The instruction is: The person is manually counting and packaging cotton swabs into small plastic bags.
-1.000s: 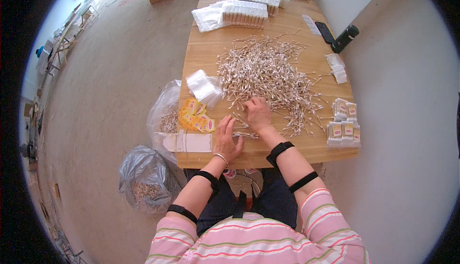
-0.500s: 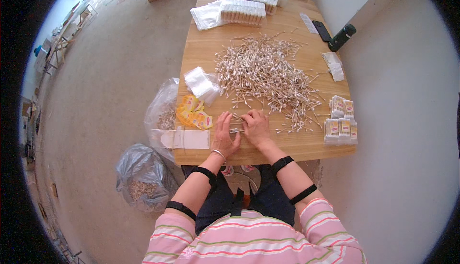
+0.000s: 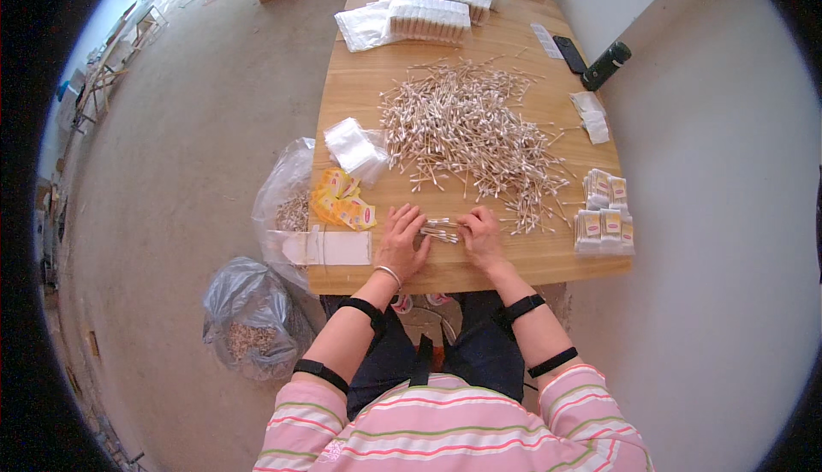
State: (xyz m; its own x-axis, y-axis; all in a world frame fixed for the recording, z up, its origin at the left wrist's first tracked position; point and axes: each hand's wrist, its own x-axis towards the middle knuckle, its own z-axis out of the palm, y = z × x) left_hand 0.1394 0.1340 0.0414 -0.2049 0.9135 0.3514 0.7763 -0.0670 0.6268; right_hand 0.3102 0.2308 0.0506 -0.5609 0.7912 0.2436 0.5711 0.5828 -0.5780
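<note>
Slim, soft-tipped cotton swabs [image 3: 441, 231] lie between the left hand [image 3: 401, 242], arched and unclenched, and bunched right hand [image 3: 482, 237], its grip unclear from here.

The right hand [image 3: 483, 237], a second ago at the six o'clock edge of the swab pile [image 3: 475, 134], then close beside the left hand [image 3: 402, 242], now sits farther toward three o'clock; the small swab bunch [image 3: 440, 230] shows more fully in the widened gap.
</note>
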